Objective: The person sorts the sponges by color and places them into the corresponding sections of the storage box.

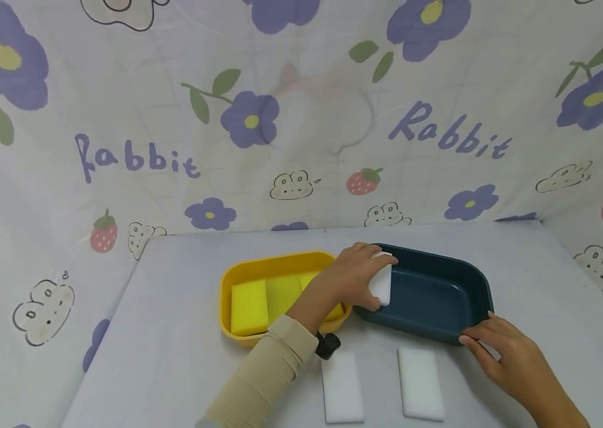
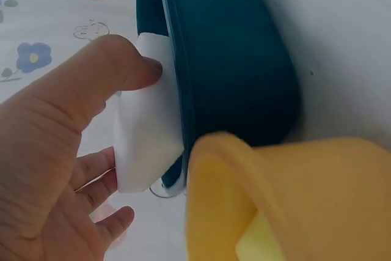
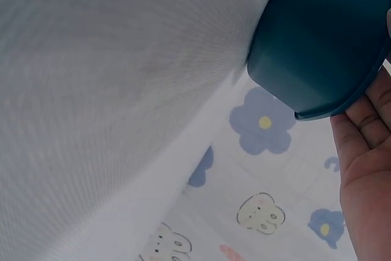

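My left hand (image 1: 357, 276) pinches a white sponge block (image 1: 383, 282) between thumb and fingers, over the left end of a dark teal basin (image 1: 430, 297). In the left wrist view the thumb lies on the upper part of the white block (image 2: 146, 114), which stands on end at the basin's rim. At the near right corner, my right hand (image 1: 510, 356) grips the teal basin's rim, thumb outside. Left of it stands a yellow basin (image 1: 226, 303) holding several yellow sponges (image 1: 250, 306), partly hidden behind my left forearm.
Two more white blocks (image 1: 343, 389) (image 1: 421, 383) lie flat on the white table (image 1: 162, 345) in front of the basins. The two basins sit side by side, rims close together. Behind the table hangs a cloth (image 1: 323, 131) printed with flowers and rabbits.
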`<state>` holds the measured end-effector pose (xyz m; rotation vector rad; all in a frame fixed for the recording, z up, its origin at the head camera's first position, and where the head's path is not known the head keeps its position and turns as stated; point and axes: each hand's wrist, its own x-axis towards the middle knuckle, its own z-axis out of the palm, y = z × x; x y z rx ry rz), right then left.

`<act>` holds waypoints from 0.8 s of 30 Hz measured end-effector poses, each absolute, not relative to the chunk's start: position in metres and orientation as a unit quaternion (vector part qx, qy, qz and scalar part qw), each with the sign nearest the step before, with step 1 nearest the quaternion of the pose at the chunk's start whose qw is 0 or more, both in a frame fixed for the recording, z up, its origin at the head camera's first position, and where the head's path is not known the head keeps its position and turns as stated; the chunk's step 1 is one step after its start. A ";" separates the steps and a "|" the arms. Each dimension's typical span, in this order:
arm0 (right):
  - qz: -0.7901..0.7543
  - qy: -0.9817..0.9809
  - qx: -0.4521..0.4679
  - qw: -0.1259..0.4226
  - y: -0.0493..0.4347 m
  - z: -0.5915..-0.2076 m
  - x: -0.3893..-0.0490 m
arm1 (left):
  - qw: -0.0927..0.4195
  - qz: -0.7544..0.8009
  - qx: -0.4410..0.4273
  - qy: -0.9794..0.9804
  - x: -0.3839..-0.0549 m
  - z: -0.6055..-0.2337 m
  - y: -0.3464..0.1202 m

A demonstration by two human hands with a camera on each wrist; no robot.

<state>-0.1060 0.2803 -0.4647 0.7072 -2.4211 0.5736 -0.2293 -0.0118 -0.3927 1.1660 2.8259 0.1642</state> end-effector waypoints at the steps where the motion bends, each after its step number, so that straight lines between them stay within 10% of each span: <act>1: 0.212 -0.901 0.261 0.273 0.281 -0.465 -0.106 | 0.043 0.052 0.382 0.922 -0.230 -0.394 -0.009; 24: 0.234 -0.888 0.278 0.282 0.281 -0.468 -0.108 | 0.102 -0.021 0.324 0.940 -0.231 -0.422 0.007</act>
